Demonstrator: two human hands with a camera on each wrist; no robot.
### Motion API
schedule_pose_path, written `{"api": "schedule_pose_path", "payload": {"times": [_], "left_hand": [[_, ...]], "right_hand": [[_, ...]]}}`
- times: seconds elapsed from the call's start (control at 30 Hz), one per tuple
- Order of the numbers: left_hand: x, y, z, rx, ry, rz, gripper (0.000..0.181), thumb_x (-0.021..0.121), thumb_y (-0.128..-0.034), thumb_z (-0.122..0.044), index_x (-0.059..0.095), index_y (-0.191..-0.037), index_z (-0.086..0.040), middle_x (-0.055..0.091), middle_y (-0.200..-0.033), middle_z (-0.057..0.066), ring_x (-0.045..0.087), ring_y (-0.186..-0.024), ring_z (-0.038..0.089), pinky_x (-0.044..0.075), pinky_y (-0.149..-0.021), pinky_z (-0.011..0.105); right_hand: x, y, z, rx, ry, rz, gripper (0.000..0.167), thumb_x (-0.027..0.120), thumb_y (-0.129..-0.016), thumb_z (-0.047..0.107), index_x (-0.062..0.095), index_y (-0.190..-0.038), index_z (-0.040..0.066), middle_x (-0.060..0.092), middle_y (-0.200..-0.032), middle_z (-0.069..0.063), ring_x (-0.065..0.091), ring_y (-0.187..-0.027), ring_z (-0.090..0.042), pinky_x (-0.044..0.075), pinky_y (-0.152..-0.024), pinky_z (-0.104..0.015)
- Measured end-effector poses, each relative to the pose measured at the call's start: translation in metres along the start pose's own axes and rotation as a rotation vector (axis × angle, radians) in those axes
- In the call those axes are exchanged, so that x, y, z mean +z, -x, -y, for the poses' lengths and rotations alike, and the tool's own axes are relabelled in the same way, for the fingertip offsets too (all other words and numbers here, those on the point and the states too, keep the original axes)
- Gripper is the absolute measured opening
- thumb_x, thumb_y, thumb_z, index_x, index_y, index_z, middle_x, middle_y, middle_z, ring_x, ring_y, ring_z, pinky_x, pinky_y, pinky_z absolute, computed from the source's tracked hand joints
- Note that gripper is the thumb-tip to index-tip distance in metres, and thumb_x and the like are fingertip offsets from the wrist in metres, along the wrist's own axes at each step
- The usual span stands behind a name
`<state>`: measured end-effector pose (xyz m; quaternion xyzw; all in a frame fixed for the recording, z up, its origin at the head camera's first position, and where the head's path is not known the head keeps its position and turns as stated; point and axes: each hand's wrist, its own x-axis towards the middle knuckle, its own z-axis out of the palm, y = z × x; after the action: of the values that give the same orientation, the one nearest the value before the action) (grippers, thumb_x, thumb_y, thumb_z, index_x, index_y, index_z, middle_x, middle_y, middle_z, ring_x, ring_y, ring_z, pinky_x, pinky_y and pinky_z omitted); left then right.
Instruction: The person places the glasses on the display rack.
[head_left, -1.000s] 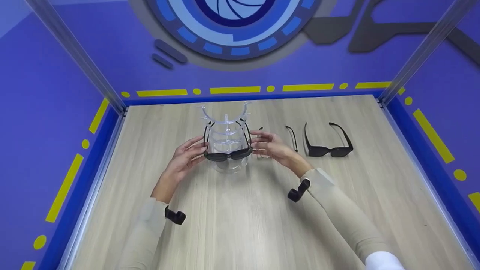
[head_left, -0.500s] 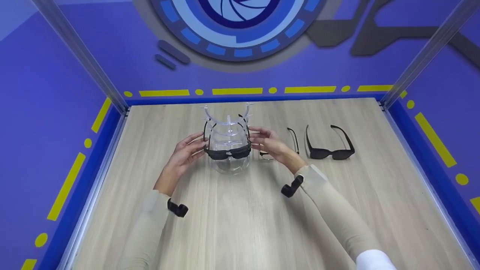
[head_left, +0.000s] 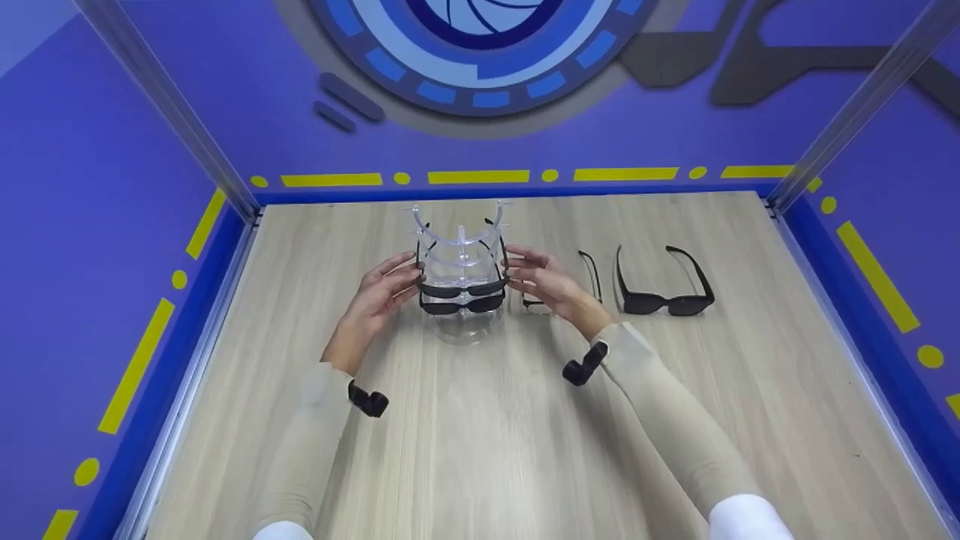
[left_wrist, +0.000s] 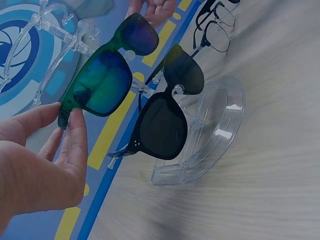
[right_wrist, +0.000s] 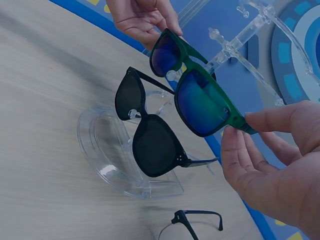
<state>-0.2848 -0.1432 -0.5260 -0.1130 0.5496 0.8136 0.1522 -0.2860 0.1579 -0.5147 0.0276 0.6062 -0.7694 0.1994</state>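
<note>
A clear plastic display stand holds black sunglasses on a lower tier; they also show in the left wrist view. Just above them are green-framed sunglasses with blue-green mirrored lenses, seen dark in the head view. The left hand pinches their left hinge corner between thumb and fingers. At the opposite corner, the right hand pinches the frame the same way, close up in the right wrist view. The nose bridge is at the stand's peg.
Thin-framed eyeglasses lie on the wooden table, partly behind the right hand. Farther right lie thick black sunglasses. Blue-purple panels with metal corner posts enclose the table's back and sides.
The two hands have raised the held sunglasses up and back along the stand, so the black pair below now shows separately beneath them. The view has shifted slightly.
</note>
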Motion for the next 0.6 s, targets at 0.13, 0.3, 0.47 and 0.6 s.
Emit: {"api": "schedule_pose_path", "payload": {"times": [0.13, 0.3, 0.47, 0.6], "left_hand": [[0.0, -0.001, 0.002, 0.007, 0.005, -0.004, 0.051, 0.063, -0.096, 0.005, 0.051, -0.145, -0.001, 0.078, -0.097, -0.004, 0.073, -0.089, 0.008, 0.061, -0.084, 0.024], [-0.002, -0.002, 0.006, 0.01, 0.016, 0.008, 0.051, 0.063, -0.0956, 0.006, 0.051, -0.144, -0.001, 0.077, -0.101, -0.001, 0.073, -0.089, 0.01, 0.061, -0.084, 0.024], [-0.003, -0.003, 0.009, 0.019, 0.017, 0.007, 0.051, 0.062, -0.0963, 0.007, 0.05, -0.145, -0.001, 0.076, -0.1, -0.001, 0.072, -0.086, 0.009, 0.061, -0.082, 0.023], [-0.003, -0.004, 0.009, 0.027, 0.024, 0.004, 0.049, 0.062, -0.0965, 0.007, 0.051, -0.144, 0.0, 0.076, -0.098, -0.003, 0.072, -0.085, 0.008, 0.06, -0.084, 0.024]], "right_hand": [[-0.001, -0.002, -0.003, 0.001, 0.0, 0.0, 0.058, 0.051, -0.097, -0.01, 0.038, -0.153, -0.004, 0.052, -0.139, -0.021, 0.062, -0.113, -0.019, 0.054, -0.103, -0.029], [0.0, -0.003, -0.008, -0.005, -0.002, -0.003, 0.058, 0.049, -0.096, -0.012, 0.037, -0.153, -0.005, 0.056, -0.134, -0.017, 0.063, -0.103, -0.012, 0.055, -0.099, -0.027], [-0.001, -0.006, -0.01, -0.005, -0.001, -0.011, 0.059, 0.048, -0.096, -0.013, 0.037, -0.154, -0.003, 0.053, -0.137, -0.018, 0.062, -0.103, -0.012, 0.054, -0.101, -0.027], [0.0, -0.008, -0.011, -0.002, -0.001, -0.018, 0.06, 0.048, -0.096, -0.014, 0.038, -0.153, -0.003, 0.052, -0.135, -0.017, 0.062, -0.101, -0.013, 0.055, -0.097, -0.024]]}}
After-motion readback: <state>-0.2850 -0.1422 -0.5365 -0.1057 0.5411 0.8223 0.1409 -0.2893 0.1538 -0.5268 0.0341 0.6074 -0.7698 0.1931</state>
